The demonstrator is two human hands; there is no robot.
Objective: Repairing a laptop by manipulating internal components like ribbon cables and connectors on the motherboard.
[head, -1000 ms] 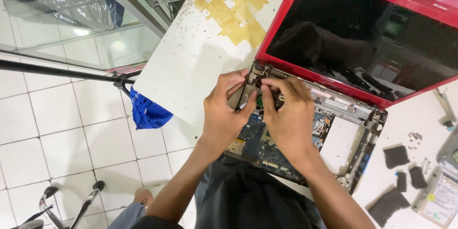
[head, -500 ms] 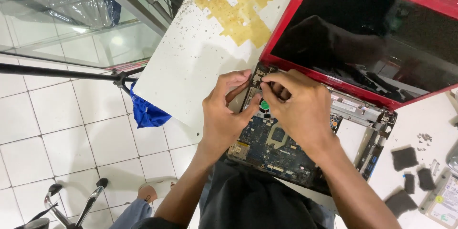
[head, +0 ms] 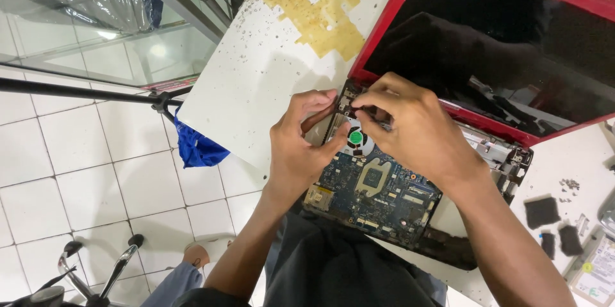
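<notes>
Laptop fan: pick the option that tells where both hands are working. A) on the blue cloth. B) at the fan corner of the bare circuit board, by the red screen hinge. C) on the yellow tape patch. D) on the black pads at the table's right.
B: the left hand and right hand meet over the round fan at the top corner of the blue circuit board, below the red-framed screen.

You see a red-framed laptop lid, a blue circuit board, a green-centred fan, and a white table patched yellow.
</notes>
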